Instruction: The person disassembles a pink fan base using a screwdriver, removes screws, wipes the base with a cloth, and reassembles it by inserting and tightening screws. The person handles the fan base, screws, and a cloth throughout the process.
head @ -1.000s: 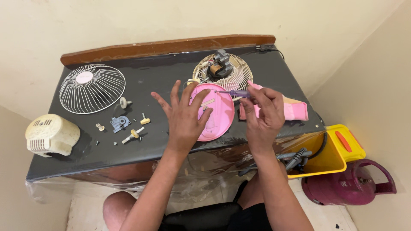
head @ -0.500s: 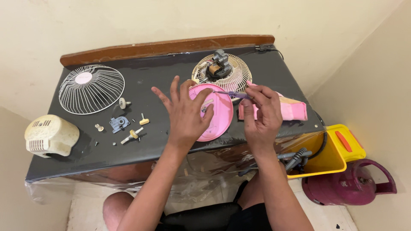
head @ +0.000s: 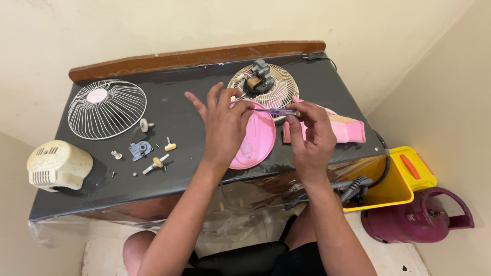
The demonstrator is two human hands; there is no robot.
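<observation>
Dark desk (head: pixel 194 128) in a pale-walled corner, fan parts spread all over it.

Left hand (head: pixel 225 125) lies flat on the round pink plastic cover (head: pixel 258 138) at mid-desk, fingers spread wide, pinning it down rather than gripping it. Right hand (head: pixel 309 135) has its grip pinched on a slim screwdriver (head: pixel 276 111) with a clear purple handle, shaft lying level, tip towards the left fingers above the cover's top edge. That cover looks light, stiff and a bit slick, so a flat palm or a hold at the rim seems the safe way. Just behind stands the rear grille with the motor (head: pixel 261 82); a pink housing (head: pixel 340 130) lies to the right. Off left: the front wire guard (head: pixel 107 108), a cream motor cap (head: pixel 57 166), and small knobs and screws (head: pixel 146 153) loose between them.
</observation>
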